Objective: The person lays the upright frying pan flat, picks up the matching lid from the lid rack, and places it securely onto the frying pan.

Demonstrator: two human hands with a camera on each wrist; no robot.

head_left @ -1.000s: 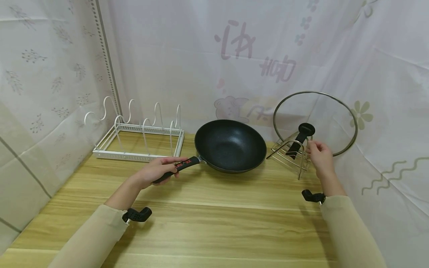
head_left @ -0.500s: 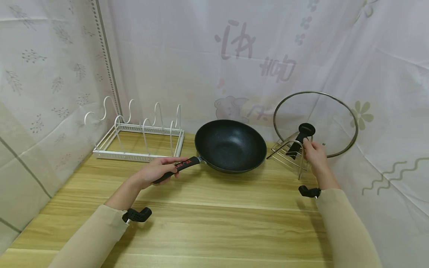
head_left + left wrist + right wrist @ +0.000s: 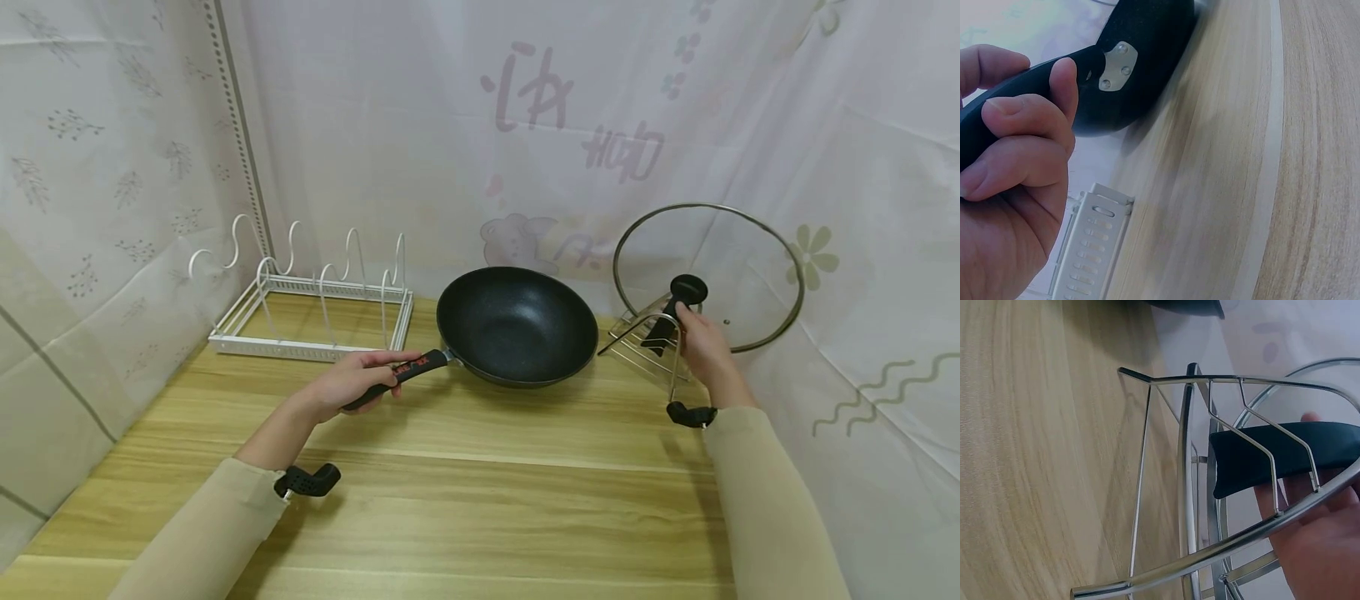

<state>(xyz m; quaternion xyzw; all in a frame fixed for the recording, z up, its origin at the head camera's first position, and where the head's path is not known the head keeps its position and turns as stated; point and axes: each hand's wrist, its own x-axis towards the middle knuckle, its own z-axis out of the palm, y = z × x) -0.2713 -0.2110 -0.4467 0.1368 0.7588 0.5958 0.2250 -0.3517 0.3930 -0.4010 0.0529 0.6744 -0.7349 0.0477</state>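
In the head view, my left hand [image 3: 348,387] grips the black handle [image 3: 420,367] of a dark wok [image 3: 517,329], whose bowl stands on the table facing up. The left wrist view has the fingers curled round that handle [image 3: 1035,78], near a riveted metal bracket [image 3: 1119,65]. At the right, a glass lid [image 3: 750,283] with a metal rim leans upright in a wire lid stand [image 3: 637,317]. My right hand [image 3: 705,346] holds the lid's black handle [image 3: 1272,453]; in the right wrist view its fingers pass behind the handle, partly hidden by the stand's wires [image 3: 1272,465].
A white wire rack [image 3: 277,348] with tall curved dividers stands at the back left of the wooden table [image 3: 480,500]. Patterned cloth [image 3: 405,125] hangs behind and at the sides. Black wrist devices [image 3: 307,481] sit at both cuffs.
My right hand has moved left and a little up, from beside the stand onto the lid's handle. The left hand and wok have stayed in place.
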